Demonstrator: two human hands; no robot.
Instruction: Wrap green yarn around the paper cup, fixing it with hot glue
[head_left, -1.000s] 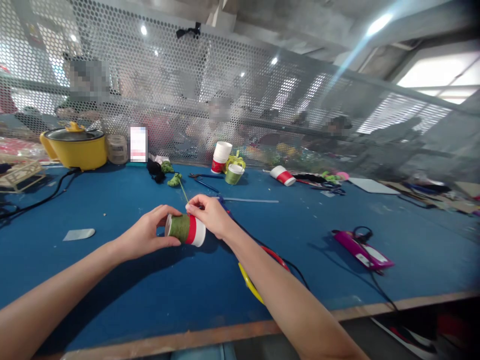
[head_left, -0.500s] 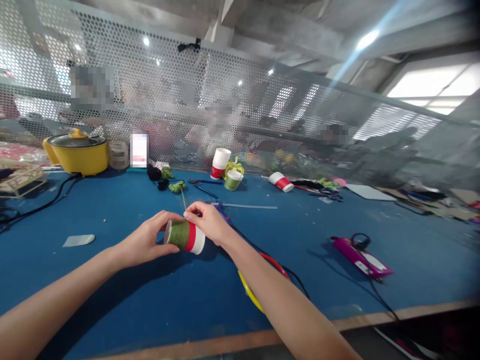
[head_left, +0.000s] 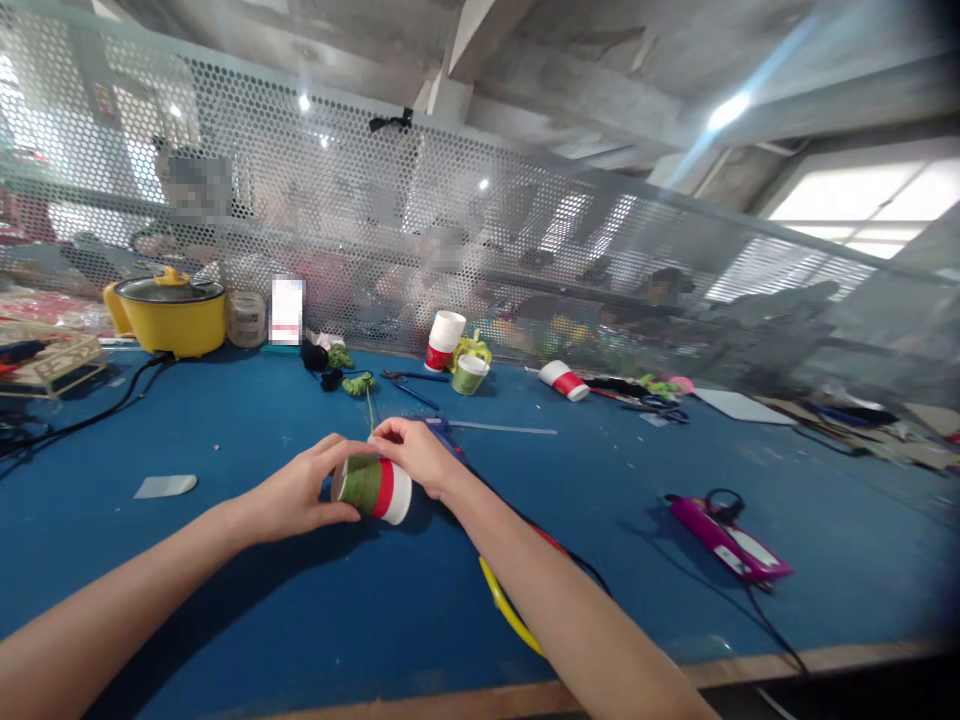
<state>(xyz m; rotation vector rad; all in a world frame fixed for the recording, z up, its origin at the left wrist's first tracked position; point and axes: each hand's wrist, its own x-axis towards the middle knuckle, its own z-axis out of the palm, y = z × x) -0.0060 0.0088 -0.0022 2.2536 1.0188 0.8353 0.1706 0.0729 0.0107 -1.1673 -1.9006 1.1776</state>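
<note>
My left hand (head_left: 311, 490) grips a paper cup (head_left: 386, 490) lying on its side, thumb below and fingers over the top. Green yarn is wound round the cup's left part, beside a red band and a bare white end. My right hand (head_left: 416, 453) is closed at the top of the cup, its fingertips pinching the green yarn strand (head_left: 370, 410). That strand runs back to a small green yarn bundle (head_left: 358, 384) on the table. Just behind my right hand lies a blue glue gun (head_left: 441, 432), partly covered by the hand.
Behind stand stacked paper cups (head_left: 445, 340), a green-wrapped cup (head_left: 470, 375) and pliers (head_left: 416, 377). Another cup (head_left: 564, 381) lies on its side. A yellow pot (head_left: 172, 315) is at left, a purple power strip (head_left: 727, 540) at right. Yellow-handled scissors (head_left: 510, 610) lie under my right forearm.
The view has tilted slightly, so everything sits a little lower. My left fingers have closed further over the cup's top, and my right hand stays at the yarn.
</note>
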